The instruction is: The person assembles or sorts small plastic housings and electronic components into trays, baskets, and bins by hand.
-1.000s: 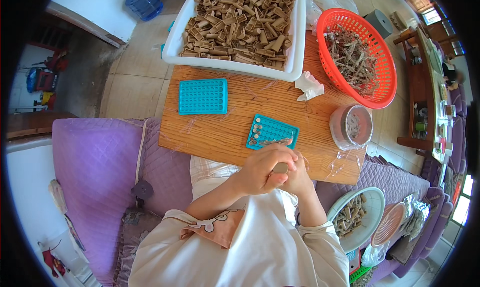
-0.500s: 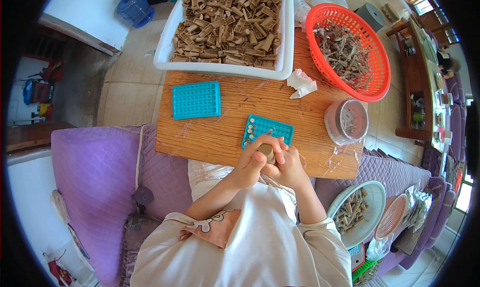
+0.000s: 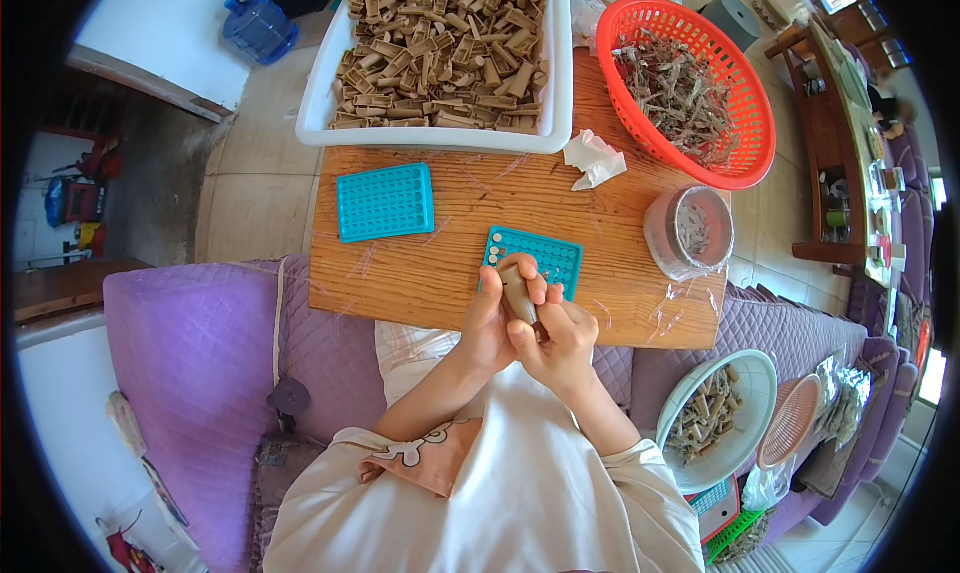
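Both hands meet over the near edge of the wooden table (image 3: 450, 298), around a small brown plastic cylinder (image 3: 517, 295). My left hand (image 3: 486, 325) is curled about its left side and top. My right hand (image 3: 562, 345) closes on its right side and lower end. The cylinder's side faces up and shows a small dark notch; the fingers hide the rest. Just beyond my hands lies a teal tray (image 3: 545, 248) with rows of small round hollows and a few small pale discs at its left end.
A second teal tray (image 3: 385, 203) lies further left. Behind stands a white tub (image 3: 435, 140) of brown plastic half-shells. At right are a red basket (image 3: 755, 128) of dry scraps, crumpled tissue (image 3: 595, 161) and a clear jar (image 3: 660, 238). A pale basin (image 3: 765, 393) holds more brown pieces.
The cylinder has turned in my hands, from its round end facing up to its side showing. My right fingers have shifted down along it.
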{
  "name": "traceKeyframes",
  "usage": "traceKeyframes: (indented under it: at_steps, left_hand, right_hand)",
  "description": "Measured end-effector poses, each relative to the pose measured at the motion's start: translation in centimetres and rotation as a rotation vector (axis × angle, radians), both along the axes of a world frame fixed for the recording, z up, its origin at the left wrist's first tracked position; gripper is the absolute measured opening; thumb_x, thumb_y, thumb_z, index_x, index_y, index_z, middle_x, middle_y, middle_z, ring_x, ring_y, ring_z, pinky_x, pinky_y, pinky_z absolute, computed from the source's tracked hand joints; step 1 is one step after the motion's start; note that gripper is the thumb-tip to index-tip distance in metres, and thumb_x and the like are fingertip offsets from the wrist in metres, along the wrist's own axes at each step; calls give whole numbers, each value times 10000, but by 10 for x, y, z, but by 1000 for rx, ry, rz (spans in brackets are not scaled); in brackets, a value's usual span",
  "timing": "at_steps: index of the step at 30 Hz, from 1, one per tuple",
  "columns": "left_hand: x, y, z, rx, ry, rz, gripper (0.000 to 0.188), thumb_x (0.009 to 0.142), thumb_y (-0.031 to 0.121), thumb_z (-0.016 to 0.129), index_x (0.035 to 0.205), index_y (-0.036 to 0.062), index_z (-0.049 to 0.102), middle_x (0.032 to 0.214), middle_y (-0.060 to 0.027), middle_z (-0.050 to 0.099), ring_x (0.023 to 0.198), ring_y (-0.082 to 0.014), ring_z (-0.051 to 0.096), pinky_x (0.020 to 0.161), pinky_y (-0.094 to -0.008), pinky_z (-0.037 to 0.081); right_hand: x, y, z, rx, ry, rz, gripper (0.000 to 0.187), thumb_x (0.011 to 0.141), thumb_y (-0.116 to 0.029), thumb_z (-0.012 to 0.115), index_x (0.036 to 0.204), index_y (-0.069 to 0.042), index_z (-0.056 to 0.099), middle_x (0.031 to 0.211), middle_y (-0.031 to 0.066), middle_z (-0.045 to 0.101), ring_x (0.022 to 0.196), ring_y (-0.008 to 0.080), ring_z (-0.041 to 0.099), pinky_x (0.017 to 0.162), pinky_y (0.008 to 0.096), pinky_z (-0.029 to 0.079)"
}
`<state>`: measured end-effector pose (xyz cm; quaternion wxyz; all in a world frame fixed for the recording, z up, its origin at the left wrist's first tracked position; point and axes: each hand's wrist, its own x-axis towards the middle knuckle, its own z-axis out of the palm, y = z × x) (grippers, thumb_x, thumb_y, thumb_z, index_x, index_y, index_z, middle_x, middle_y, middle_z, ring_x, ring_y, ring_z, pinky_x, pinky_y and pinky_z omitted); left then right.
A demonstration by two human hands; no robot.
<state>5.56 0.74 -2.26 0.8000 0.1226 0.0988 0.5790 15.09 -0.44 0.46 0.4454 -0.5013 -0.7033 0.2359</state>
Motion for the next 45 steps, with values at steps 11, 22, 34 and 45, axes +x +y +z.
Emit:
traceKeyframes:
  at_steps: [11,22,34,45]
  left_hand:
    - [-1,-1,1,25,-59,43,410,888,474,303,980,96,431,757,6,448,880,-159,484,936,-323,328]
    - [1,-1,4,52,253,-78,419,870,366,456,1144,51,416,974,-34,500,1063,-200,438,915,-307,352]
    - [9,-2,-7,89,492,53,361,912,343,281,949,37,468,708,-27,467,812,-174,521,959,-437,300]
    - [-4,-1,-12,-151,82,-32,319,919,296,315,1068,44,442,834,-50,544,802,-170,544,921,-415,361]
  right_hand:
    - [-5,-1,-7,21,50,-47,193,650,-116,625,570,-31,471,495,75,425,412,214,445,382,317,345]
    - [38,6,7,-598,223,209,331,892,-260,390,758,11,525,633,157,523,555,316,511,518,364,393]
    - [125,46,15,-474,-81,-171,154,793,-32,508,930,-5,573,728,118,569,694,137,561,636,256,448]
    - [219,112,-38,-280,-889,-239,194,692,10,475,796,-37,631,779,201,595,746,326,585,676,391,471]
